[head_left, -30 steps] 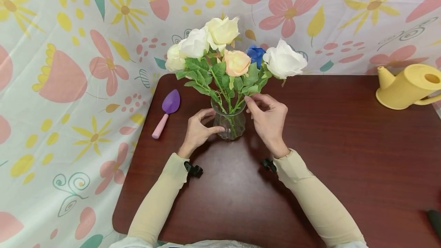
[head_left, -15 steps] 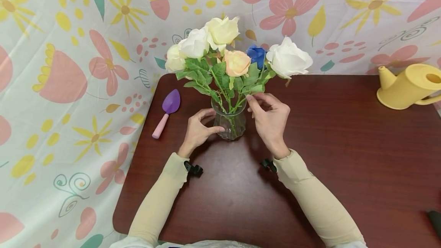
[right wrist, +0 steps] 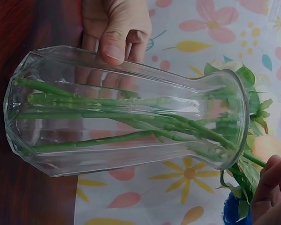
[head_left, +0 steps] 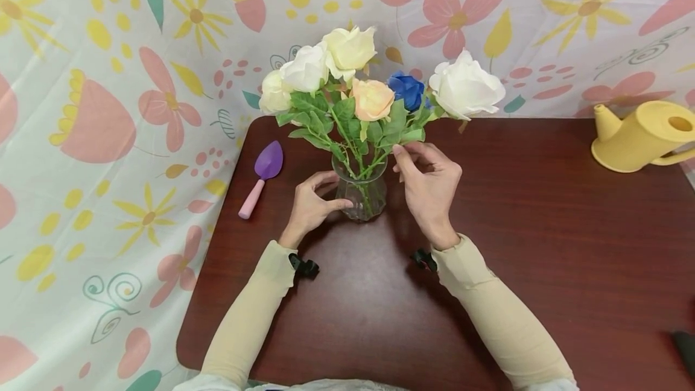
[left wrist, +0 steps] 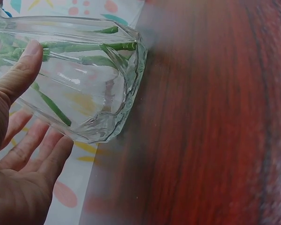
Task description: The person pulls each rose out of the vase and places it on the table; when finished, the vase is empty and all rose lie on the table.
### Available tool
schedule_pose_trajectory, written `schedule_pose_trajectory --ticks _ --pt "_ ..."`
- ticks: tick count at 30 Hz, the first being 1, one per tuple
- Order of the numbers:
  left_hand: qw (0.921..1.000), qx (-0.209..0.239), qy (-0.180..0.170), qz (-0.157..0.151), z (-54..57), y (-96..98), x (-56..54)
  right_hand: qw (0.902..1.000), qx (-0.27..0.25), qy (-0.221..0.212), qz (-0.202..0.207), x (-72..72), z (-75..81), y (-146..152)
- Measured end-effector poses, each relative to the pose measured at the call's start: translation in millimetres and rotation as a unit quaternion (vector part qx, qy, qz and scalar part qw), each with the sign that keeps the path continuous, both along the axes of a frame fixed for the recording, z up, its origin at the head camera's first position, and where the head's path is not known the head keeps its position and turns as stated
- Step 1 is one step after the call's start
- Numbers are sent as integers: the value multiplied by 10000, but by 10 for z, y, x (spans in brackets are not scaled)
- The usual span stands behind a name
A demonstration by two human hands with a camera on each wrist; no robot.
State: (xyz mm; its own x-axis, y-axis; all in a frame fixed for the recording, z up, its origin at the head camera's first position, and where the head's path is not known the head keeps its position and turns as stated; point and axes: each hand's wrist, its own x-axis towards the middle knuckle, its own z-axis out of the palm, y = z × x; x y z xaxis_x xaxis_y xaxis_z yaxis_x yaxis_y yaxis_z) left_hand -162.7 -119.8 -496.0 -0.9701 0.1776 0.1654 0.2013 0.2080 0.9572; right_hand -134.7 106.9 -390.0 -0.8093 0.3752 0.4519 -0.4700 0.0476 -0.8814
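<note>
A clear glass vase stands upright on the table and holds several artificial roses, their green stems showing through the glass. My left hand holds the vase from the left, thumb in front and fingers round the far side. Just above the rim on the right, my right hand pinches a stem between thumb and index finger. That stem seems to lead to the large white rose leaning right. Beside it are a blue rose and a peach rose; cream and white roses cluster at left.
Left of the vase, a trowel with purple blade and pink handle lies on the brown table. A yellow watering can stands at the far right. Flower-printed cloth hangs behind and to the left.
My right hand has shifted slightly right, and the large white rose has moved right and a little up. The blue rose has moved slightly right too. My left hand stays on the vase.
</note>
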Motion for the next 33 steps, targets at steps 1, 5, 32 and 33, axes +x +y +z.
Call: schedule_pose_trajectory --ticks 1,5,32,33 --pt "10000 -2 2 4 2 -3 -2 10000 -54 34 6 -1 7 3" --pt "10000 -40 19 -5 8 -4 -17 9995 -266 185 -23 2 39 20" --pt "10000 -65 -42 10 3 -5 2 9920 -894 763 -462 99 219 142" --pt "10000 -57 -43 15 2 -5 3 9914 -930 774 -496 102 227 151"
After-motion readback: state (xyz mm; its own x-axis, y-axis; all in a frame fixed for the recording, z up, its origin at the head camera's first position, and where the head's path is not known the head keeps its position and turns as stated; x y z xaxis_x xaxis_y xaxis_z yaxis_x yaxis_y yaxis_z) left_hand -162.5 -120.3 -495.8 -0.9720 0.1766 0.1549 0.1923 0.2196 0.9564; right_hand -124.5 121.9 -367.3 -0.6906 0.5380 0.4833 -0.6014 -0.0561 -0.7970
